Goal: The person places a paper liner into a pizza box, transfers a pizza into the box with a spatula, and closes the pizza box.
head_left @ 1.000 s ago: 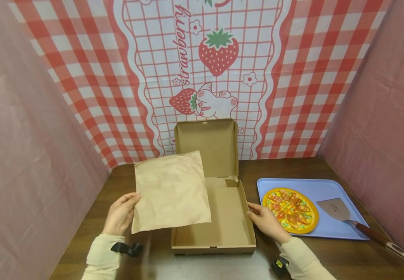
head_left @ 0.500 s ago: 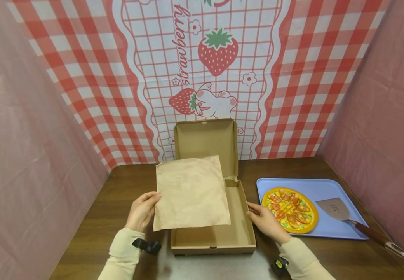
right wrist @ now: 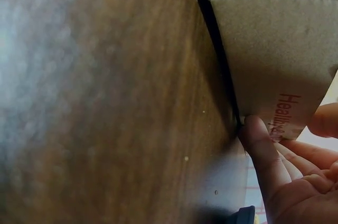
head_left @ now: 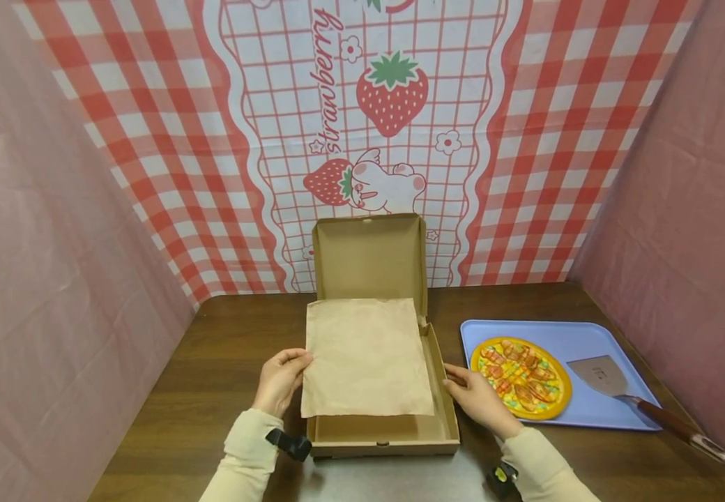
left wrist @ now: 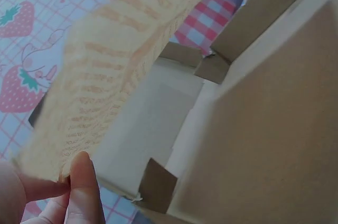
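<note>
Between the thumb and index finger of my left hand (head_left: 282, 380), a square sheet of brown paper (head_left: 365, 359) is pinched at its left edge. It hangs over the open cardboard pizza box (head_left: 387, 448), hiding much of the inside. The left wrist view shows faint reddish print on the underside of the paper (left wrist: 105, 71), and the paper slants above the box floor (left wrist: 269, 118). My right hand (head_left: 478, 399) rests against the outer right wall of the box, fingers extended. In the right wrist view, its fingertips touch the wall (right wrist: 274, 55) beside red lettering.
Right of the box lies a blue tray (head_left: 594, 335) with a pizza (head_left: 521, 378) and a pizza server (head_left: 601, 375), whose wooden handle overhangs the tray. The box lid (head_left: 371, 258) stands upright before the checked strawberry cloth (head_left: 394, 97). All stands on a brown wooden table (head_left: 180, 390).
My left hand has carried the paper rightward and lower, from left of the box to over its base. My right hand, the box and the tray have stayed put.
</note>
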Available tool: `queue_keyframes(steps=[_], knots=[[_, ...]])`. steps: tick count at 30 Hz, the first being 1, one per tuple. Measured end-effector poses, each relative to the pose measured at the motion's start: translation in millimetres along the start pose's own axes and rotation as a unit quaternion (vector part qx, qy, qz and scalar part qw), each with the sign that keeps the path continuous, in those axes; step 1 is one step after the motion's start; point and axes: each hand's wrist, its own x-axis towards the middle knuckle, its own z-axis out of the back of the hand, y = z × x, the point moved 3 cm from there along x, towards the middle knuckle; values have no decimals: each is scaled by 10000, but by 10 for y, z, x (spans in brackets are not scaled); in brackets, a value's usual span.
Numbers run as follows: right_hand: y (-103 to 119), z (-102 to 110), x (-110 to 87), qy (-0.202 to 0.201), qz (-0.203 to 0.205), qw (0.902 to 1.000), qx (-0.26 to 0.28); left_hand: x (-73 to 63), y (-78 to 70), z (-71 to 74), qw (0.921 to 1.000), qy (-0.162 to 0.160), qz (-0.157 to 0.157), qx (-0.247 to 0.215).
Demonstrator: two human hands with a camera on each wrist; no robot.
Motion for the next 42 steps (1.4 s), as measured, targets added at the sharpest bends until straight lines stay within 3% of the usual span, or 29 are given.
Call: queue_keyframes(steps=[7, 26, 30, 36, 42], knots=[[-6, 3, -5, 11, 24, 10000, -9, 23, 107, -112, 9993, 58, -68, 366], [-20, 3, -11, 63, 6, 10000, 42, -33, 147, -227, 9878, -36, -466, 1486], [-25, 0, -4, 44, -9, 10000, 11, -42, 136, -224, 9793, -109, -648, 1914], [-29, -1, 0, 18, -3, 10000, 12, -44, 116, -221, 9567, -208, -996, 2727], [-29, -5, 3, 2, 13, 10000, 54, -40, 114, -228, 9430, -259, -1088, 3135]])
